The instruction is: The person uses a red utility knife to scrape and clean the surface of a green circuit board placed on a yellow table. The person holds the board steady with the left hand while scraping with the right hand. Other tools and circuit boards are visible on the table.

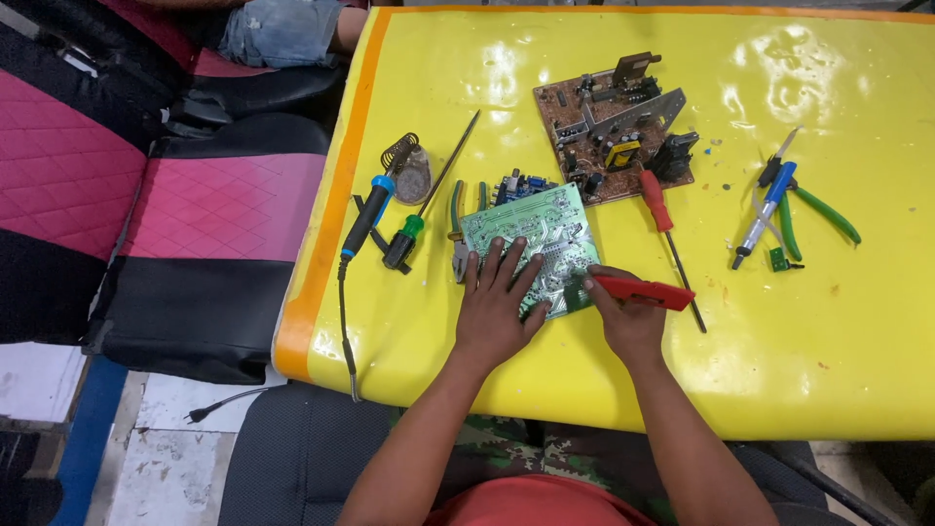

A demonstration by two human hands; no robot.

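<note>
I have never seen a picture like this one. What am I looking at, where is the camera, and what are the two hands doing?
No machine here: a person sits at a yellow table, and a camera on their head looks down. The left hand lies flat on a green circuit board. The right hand holds a red tool at the board's edge. Around them lie a brown circuit board, a soldering iron, a green-handled screwdriver, a red-handled screwdriver, and, far right, green-handled pliers and a blue-tipped tool. Pink and black cushions are on the left.

Bright overhead light, glare on yellow table (799,292), sharp
</note>
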